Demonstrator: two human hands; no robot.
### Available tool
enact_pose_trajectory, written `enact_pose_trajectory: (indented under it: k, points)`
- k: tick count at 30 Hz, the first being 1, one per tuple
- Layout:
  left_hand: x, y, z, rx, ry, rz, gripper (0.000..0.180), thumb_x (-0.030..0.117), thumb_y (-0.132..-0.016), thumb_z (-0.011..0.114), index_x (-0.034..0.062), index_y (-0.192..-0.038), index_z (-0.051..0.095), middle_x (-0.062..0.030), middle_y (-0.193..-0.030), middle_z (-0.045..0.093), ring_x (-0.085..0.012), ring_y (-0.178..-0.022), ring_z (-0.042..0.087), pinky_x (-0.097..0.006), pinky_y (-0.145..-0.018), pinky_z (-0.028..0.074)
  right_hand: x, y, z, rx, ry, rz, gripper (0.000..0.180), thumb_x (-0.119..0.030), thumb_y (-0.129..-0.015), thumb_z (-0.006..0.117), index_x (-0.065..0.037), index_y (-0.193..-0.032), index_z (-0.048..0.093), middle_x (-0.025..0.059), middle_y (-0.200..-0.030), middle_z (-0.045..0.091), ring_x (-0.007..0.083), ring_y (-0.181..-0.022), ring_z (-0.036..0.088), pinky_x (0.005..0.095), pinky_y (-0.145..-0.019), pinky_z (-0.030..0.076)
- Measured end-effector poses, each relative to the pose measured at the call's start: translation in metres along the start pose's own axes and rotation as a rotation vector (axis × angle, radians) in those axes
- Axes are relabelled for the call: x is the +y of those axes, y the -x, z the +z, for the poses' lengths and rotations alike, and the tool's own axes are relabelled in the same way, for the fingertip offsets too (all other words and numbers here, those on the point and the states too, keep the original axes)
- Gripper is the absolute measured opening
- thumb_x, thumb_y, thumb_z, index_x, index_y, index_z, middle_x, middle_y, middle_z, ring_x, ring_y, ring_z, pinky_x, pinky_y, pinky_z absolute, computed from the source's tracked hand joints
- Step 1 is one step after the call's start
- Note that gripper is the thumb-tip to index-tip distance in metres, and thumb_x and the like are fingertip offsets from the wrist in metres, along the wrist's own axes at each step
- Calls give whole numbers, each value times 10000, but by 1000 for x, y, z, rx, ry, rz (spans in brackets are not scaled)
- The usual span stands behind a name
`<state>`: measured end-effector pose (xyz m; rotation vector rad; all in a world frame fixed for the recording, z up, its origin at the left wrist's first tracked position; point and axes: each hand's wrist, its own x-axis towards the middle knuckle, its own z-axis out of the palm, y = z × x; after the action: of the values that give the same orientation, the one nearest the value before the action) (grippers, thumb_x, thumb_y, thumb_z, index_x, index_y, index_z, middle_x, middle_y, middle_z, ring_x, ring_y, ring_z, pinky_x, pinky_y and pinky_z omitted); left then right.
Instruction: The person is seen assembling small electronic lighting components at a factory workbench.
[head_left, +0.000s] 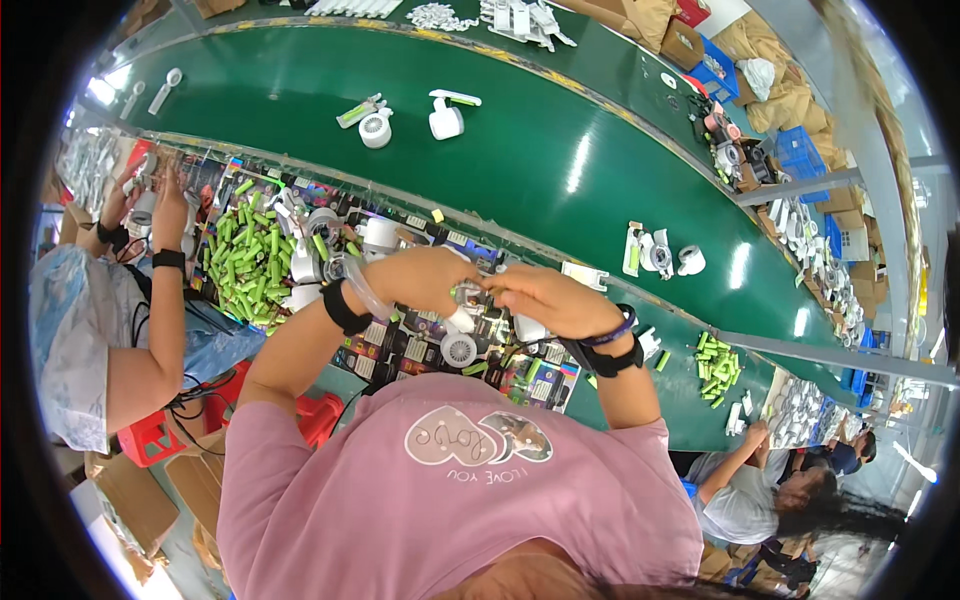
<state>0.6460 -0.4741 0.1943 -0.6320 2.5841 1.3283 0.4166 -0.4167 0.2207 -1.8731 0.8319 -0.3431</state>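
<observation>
One white part (pixel 461 318) in hand

The left hand (pixel 428 282) curls its fingers on the white part, which pokes out beneath them. The right hand (pixel 552 300) meets it, fingers bent inward; whether it grips anything, I cannot tell. A round white fan head (pixel 459 350) lies just below, green cylinders (pixel 245 258) heaped to the left.

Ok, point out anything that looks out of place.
One green cylinder lies apart, left of the pile of green cylinders at right, so it looks astray. I see no clear damage.
</observation>
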Motion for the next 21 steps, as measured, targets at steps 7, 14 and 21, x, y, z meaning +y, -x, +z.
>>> enact_pose_trajectory:
  k: [7, 14, 21]
  points:
    - [49, 13, 59, 673, -16, -206, 460, 130, -701, 652, 57, -1129, 500, -177, -906, 629, -371, -837, 614, -450, -708, 478, -8, 39, 44, 196, -197, 212, 188, -80, -837, 647, 12, -987, 582, 103, -806, 637, 139, -642, 641, 272, -566, 496]
    - [66, 32, 88, 673, 440, -77, 442, 134, -752, 675, 31, -1146, 503, -134, -970, 616, -273, -888, 614, -352, -790, 482, -12, 39, 100, 863, 351, 44, 189, -135, -719, 755, -62, -768, 589, 65, -666, 560, 245, -615, 530, 360, -603, 410]
    - [84, 37, 102, 495, 1232, 80, 316, 220, -968, 470, 27, -1216, 498, -54, -893, 567, -80, -676, 543, -220, -560, 471, -31, 51, 112, 1112, 251, -59, 178, -35, -710, 750, -43, -814, 606, 55, -723, 587, 174, -684, 547, 281, -623, 435]
